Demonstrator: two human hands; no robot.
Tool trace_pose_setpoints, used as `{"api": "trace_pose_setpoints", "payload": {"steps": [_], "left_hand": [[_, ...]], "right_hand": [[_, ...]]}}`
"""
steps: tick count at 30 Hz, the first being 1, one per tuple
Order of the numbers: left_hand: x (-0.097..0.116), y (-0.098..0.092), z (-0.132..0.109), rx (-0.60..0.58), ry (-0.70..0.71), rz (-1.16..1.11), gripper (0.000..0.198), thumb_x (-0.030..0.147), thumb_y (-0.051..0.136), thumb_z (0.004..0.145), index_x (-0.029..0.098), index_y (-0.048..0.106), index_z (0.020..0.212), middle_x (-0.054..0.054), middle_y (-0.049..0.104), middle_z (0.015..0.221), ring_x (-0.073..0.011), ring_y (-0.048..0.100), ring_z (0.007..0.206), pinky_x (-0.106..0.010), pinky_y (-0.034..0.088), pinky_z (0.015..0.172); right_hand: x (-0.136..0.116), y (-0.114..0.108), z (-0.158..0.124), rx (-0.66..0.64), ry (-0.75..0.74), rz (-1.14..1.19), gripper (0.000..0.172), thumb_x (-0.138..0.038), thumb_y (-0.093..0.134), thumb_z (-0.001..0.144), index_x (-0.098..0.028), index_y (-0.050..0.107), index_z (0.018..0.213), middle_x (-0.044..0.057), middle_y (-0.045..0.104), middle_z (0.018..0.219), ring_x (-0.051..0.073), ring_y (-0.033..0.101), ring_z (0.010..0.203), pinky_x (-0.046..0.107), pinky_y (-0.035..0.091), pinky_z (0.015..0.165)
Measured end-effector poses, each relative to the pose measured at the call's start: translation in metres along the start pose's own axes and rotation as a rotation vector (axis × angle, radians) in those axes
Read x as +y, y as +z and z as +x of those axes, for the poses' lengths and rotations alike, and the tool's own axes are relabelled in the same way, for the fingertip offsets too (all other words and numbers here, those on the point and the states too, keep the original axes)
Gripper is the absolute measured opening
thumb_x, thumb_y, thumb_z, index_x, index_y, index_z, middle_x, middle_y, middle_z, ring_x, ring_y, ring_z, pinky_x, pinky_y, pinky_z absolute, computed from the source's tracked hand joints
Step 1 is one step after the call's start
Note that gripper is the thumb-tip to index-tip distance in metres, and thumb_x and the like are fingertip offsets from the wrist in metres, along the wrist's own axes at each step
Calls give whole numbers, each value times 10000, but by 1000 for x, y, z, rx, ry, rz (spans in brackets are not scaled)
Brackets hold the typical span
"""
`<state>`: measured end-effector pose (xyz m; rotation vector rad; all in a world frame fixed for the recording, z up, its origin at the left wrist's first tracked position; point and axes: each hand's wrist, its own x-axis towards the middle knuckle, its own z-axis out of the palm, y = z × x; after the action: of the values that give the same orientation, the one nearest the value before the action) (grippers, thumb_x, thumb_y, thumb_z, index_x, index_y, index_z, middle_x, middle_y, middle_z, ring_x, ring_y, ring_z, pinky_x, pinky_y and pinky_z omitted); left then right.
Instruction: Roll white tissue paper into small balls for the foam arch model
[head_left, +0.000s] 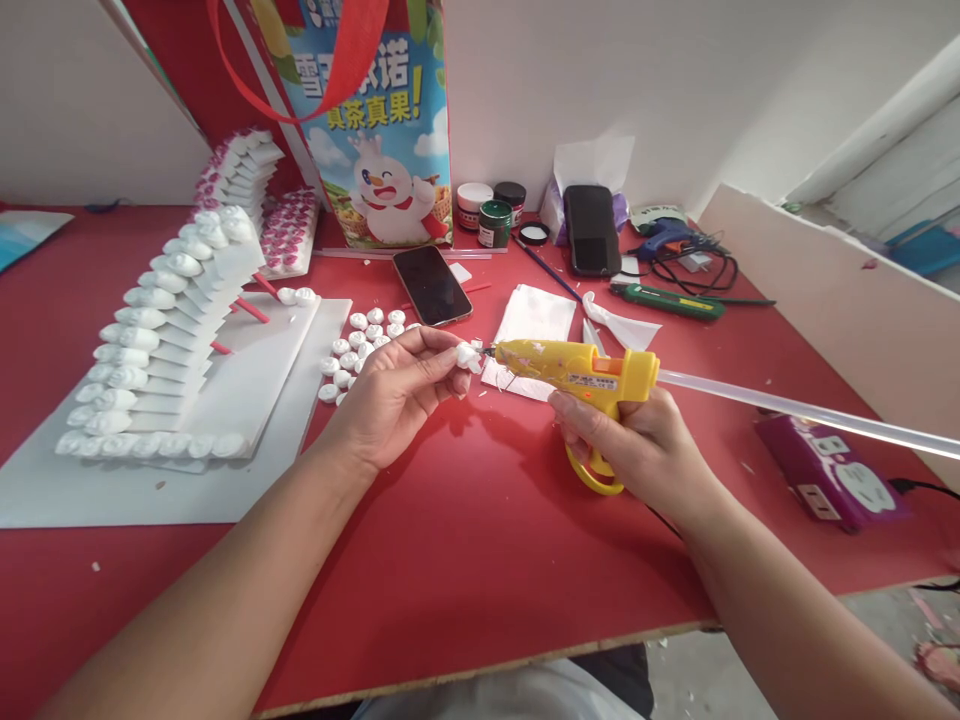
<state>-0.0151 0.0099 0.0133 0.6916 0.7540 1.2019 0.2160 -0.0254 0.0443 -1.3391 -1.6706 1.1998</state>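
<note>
Between the thumb and fingers of my left hand (401,385) is a small white rosette (469,357). My right hand (645,445) is wrapped round the handle of a yellow glue gun (574,368), whose nozzle points left and meets or nearly meets the rosette. A long clear glue stick (795,405) sticks out of the gun's back end. Several loose white rosettes (343,365) lie on the red table just beyond my left wrist. Further left, a stepped white foam model (161,340) edged with white rosettes stands on a pale board (37,490).
Behind stand a printed bag (390,150), paint jars (495,223) and a pink-and-white piece (289,235). Two phones (431,285) (592,230), white tissue (534,318), a green-handled tool (667,300) and a blue glue gun (667,240) lie beyond my hands. A purple power box (832,475) sits right.
</note>
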Motion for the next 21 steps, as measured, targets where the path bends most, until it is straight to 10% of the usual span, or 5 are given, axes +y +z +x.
{"api": "trace_pose_setpoints", "payload": {"steps": [21], "left_hand": [[-1, -2, 0, -52, 4, 6, 193, 169, 896, 726, 158, 750, 851, -17, 744, 784, -116, 674, 648, -211, 551, 664]], "right_hand": [[-2, 0, 0, 9, -58, 121, 363, -406, 646, 954, -181, 563, 681, -10, 522, 569, 105, 470, 504, 248, 371, 462]]}}
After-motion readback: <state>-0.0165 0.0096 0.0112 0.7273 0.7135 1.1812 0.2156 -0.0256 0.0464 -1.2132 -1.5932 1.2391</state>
